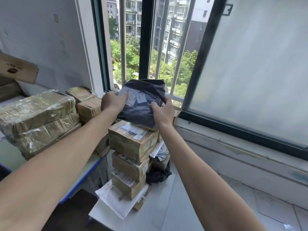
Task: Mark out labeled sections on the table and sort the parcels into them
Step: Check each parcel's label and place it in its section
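Note:
A black plastic mailer bag point(141, 104) with white shipping labels is held up above a stack of taped cardboard parcels point(131, 140). My left hand point(111, 101) grips its left edge, over the label. My right hand point(162, 110) grips its lower right side. The stack under it has three brown boxes, the lower ones point(130, 165) sitting on the white table point(166, 205). A white mailer point(115, 199) lies under the bottom box.
A big tape-wrapped box point(38, 120) and smaller boxes point(88, 105) sit on a blue-edged table point(83, 177) at left. Another black bag point(156, 175) and white mailers point(160, 150) lie behind the stack. Paper sheets point(270, 207) lie on the table's right. The barred window point(150, 47) is behind.

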Demonstrator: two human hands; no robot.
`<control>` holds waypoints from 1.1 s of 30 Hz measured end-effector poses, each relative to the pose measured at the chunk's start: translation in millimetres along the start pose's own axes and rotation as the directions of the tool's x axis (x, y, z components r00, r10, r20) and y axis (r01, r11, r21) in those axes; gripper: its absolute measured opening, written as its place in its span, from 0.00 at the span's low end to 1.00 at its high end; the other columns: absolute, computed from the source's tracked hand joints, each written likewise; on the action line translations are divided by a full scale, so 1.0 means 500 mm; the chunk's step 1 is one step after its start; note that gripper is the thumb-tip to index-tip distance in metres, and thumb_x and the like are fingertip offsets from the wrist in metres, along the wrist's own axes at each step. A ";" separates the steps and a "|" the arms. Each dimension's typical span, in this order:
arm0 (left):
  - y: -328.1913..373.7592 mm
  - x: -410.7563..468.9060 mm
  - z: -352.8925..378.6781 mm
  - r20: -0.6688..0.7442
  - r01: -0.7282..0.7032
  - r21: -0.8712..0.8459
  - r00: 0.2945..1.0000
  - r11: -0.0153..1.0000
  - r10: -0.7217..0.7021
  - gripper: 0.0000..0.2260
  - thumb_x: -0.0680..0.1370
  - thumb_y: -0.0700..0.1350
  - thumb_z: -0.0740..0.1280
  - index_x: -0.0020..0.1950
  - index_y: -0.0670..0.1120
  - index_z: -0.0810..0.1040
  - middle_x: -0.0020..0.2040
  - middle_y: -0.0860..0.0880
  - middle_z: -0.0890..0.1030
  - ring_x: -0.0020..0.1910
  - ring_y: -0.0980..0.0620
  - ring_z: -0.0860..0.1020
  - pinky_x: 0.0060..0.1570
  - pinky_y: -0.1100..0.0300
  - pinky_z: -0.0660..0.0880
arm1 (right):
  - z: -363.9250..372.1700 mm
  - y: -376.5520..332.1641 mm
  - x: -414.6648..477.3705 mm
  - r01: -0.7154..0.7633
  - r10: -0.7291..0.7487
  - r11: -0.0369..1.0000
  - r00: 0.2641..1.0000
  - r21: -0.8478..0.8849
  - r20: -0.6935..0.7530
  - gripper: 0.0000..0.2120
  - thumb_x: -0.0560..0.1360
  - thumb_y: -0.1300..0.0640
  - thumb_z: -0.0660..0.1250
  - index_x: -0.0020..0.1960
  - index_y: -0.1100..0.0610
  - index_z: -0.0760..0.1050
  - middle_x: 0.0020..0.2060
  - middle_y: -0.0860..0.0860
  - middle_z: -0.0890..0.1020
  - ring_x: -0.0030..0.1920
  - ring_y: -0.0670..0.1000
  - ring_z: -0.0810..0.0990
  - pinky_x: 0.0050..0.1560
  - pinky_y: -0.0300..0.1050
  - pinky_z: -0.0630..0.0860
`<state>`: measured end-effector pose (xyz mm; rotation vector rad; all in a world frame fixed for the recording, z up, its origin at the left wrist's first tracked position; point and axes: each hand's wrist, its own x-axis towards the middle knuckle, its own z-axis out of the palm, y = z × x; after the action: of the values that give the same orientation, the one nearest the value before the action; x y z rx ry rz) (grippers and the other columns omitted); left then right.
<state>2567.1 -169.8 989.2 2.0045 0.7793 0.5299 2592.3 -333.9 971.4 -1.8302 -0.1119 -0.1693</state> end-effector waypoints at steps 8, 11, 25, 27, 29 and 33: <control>0.081 -0.116 0.076 0.093 -0.070 -0.273 0.991 0.960 0.099 0.17 0.75 0.57 0.69 0.54 0.45 0.82 0.49 0.49 0.82 0.48 0.48 0.79 0.47 0.56 0.76 | -0.175 -0.015 0.006 0.126 -0.106 0.988 0.973 0.088 -0.204 0.18 0.75 0.57 0.70 0.64 0.55 0.75 0.52 0.45 0.80 0.51 0.44 0.78 0.50 0.35 0.73; 0.085 -0.163 0.110 0.141 -0.069 -0.309 0.983 0.949 0.117 0.19 0.75 0.58 0.70 0.58 0.46 0.80 0.51 0.50 0.82 0.49 0.50 0.79 0.43 0.57 0.76 | -0.237 0.004 -0.011 0.130 -0.106 0.987 0.968 0.095 -0.225 0.18 0.75 0.58 0.70 0.64 0.54 0.74 0.54 0.45 0.80 0.56 0.44 0.78 0.57 0.38 0.75; 0.021 -0.365 0.214 0.388 0.085 -0.408 0.917 0.909 0.088 0.21 0.75 0.54 0.73 0.65 0.53 0.73 0.55 0.54 0.79 0.53 0.55 0.79 0.49 0.54 0.79 | -0.421 0.150 -0.150 0.062 -0.024 0.984 0.974 0.165 -0.223 0.18 0.76 0.62 0.71 0.64 0.52 0.75 0.56 0.42 0.82 0.57 0.40 0.80 0.58 0.36 0.78; 0.024 -0.387 0.220 0.400 0.100 -0.425 0.912 0.899 0.087 0.21 0.76 0.52 0.72 0.67 0.51 0.74 0.57 0.53 0.79 0.53 0.55 0.79 0.50 0.54 0.79 | -0.440 0.156 -0.168 0.066 -0.024 0.985 0.968 0.162 -0.249 0.19 0.76 0.62 0.71 0.67 0.55 0.76 0.57 0.44 0.82 0.57 0.39 0.81 0.58 0.37 0.78; 0.033 -0.404 0.223 0.404 0.096 -0.449 0.909 0.888 0.106 0.20 0.77 0.51 0.71 0.68 0.51 0.75 0.58 0.52 0.79 0.53 0.55 0.79 0.49 0.55 0.79 | -0.457 0.155 -0.181 0.075 -0.022 0.981 0.960 0.178 -0.280 0.20 0.76 0.62 0.71 0.67 0.56 0.76 0.57 0.44 0.83 0.57 0.40 0.81 0.56 0.35 0.78; 0.055 -0.422 0.224 0.412 0.055 -0.464 0.897 0.884 0.161 0.18 0.77 0.51 0.71 0.67 0.53 0.75 0.55 0.56 0.80 0.53 0.59 0.78 0.44 0.62 0.76 | -0.478 0.147 -0.195 0.086 -0.022 0.977 0.951 0.193 -0.308 0.17 0.76 0.63 0.71 0.64 0.53 0.77 0.54 0.40 0.83 0.57 0.37 0.80 0.49 0.28 0.76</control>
<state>2496.5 -394.7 942.3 1.6034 0.2752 0.2417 2494.9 -582.7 945.8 -1.5762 0.0364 -0.4603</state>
